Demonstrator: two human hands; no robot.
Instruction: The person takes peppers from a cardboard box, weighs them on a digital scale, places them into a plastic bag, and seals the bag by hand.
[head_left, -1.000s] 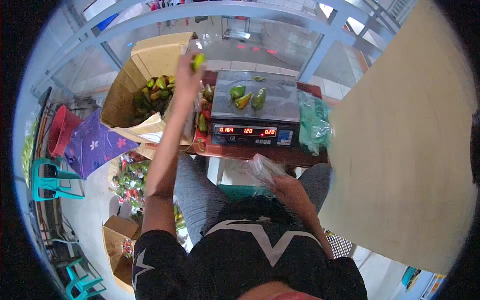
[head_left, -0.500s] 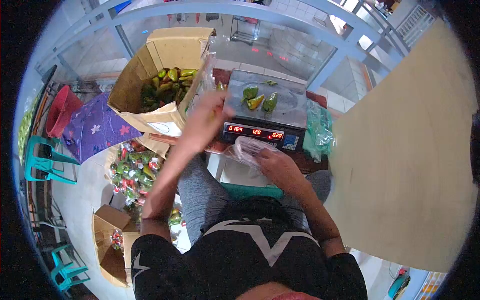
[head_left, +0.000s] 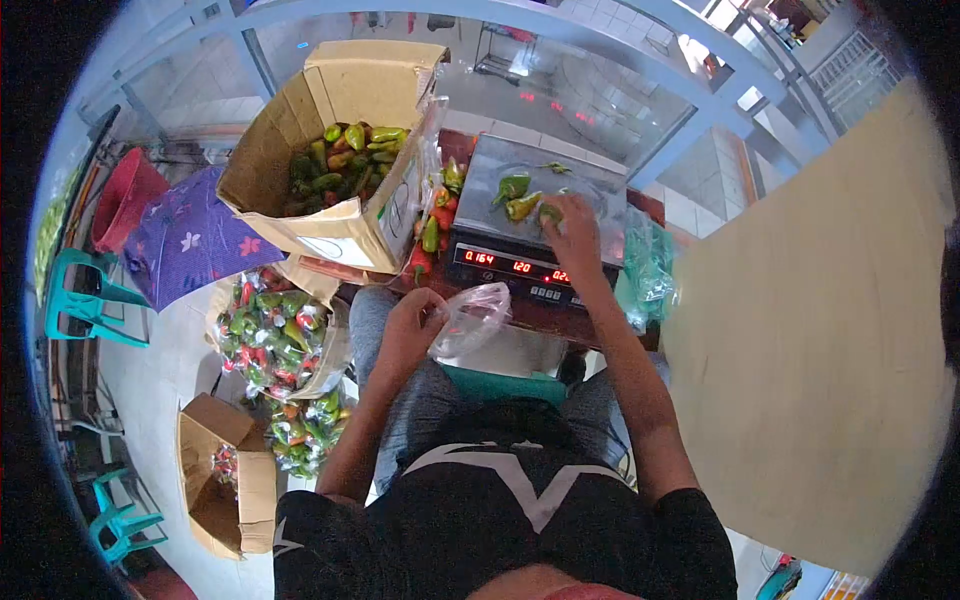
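In front of the scale (head_left: 482,240), pinching the rim of a clear plastic bag (head_left: 478,318) between thumb and fingers of the left hand (head_left: 408,325). Over the scale's platform (head_left: 492,162), reaching with the right hand (head_left: 573,238), with fingers bent down onto a speckled pepper (head_left: 550,214); touching it, but too covered to tell how firmly grasped. On the platform, just left of that hand, with a yellowish pepper (head_left: 522,207) near a green pepper (head_left: 512,187). On the scale's front, showing red digits, with 0.164 and 1.20 readable and the last figure partly hidden by the wrist. Just left of the scale, with red and green loose peppers (head_left: 437,218) on the table (head_left: 530,316); further left, with a cardboard box (head_left: 290,225) of peppers. Right of the scale, with a crumpled green bag (head_left: 648,270) close beside it, then a large tan board (head_left: 800,330). Below and left of the scale, near the floor, with packed peppers (head_left: 275,340) in clear wrapping.
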